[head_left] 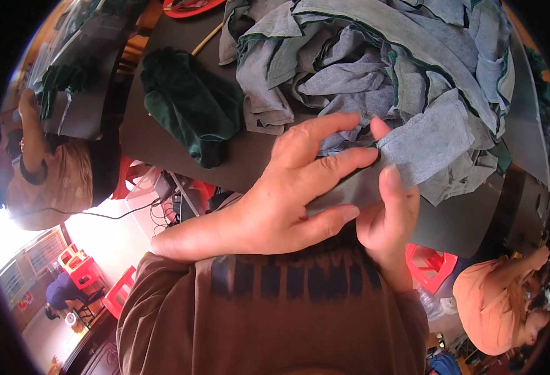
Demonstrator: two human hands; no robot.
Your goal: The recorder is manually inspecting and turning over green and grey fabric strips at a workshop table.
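Note:
A grey-blue fabric piece (pixel 428 139) with a straight folded edge lies at the near side of a fabric heap. My right hand (pixel 389 215) pinches its left corner, thumb on top and a finger showing behind the edge. My left hand (pixel 306 169) reaches across from the left with its fingers spread. One of its fingertips is at the piece's left edge; whether it touches cannot be made out. Behind both hands, the heap of grey-blue fabric pieces (pixel 350 81) shows dark green along several edges. A bunched dark green velvet piece (pixel 190 103) lies left of the heap.
The dark table (pixel 144 147) carries the fabric, a yellow stick (pixel 207 39) and a red tray (pixel 190 7) at the far edge. People sit at the left and right. Red plastic stools (pixel 431 267) and cables (pixel 162 203) are below table level.

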